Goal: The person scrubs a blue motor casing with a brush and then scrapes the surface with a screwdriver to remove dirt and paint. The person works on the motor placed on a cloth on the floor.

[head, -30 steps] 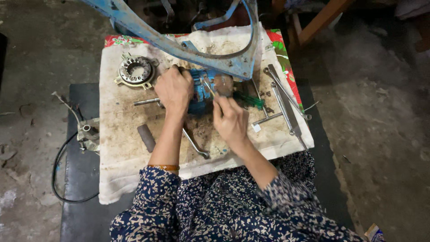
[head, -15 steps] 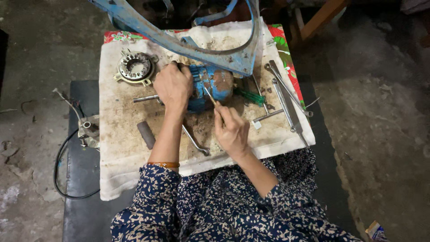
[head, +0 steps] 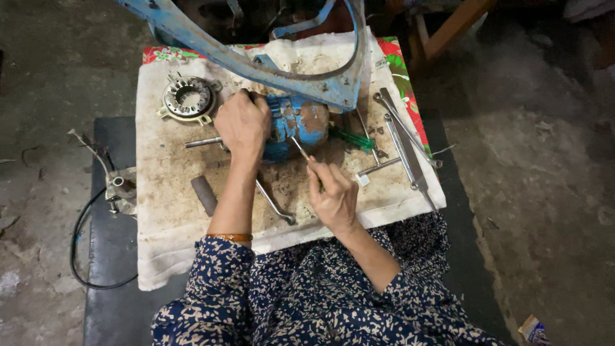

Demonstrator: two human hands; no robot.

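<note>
A blue motor housing (head: 301, 125) lies on a dirty white cloth (head: 166, 211) over a small table. My left hand (head: 243, 125) grips the housing's left end, with a metal shaft (head: 202, 142) sticking out to the left of it. My right hand (head: 333, 195) holds a thin metal tool (head: 300, 148) whose tip touches the housing's front face. A bent metal rod (head: 275, 205) lies on the cloth between my forearms.
A round stator ring (head: 187, 98) sits at the cloth's back left. Several wrenches (head: 403, 144) and a green-handled screwdriver (head: 352, 138) lie to the right. A blue metal frame (head: 256, 57) arches over the back. A small dark block (head: 205, 195) lies left; a cabled part (head: 120, 189) rests on the black mat.
My right hand has drawn back toward me and the thin tool now points at the housing's front face. My left hand stays on the housing.
</note>
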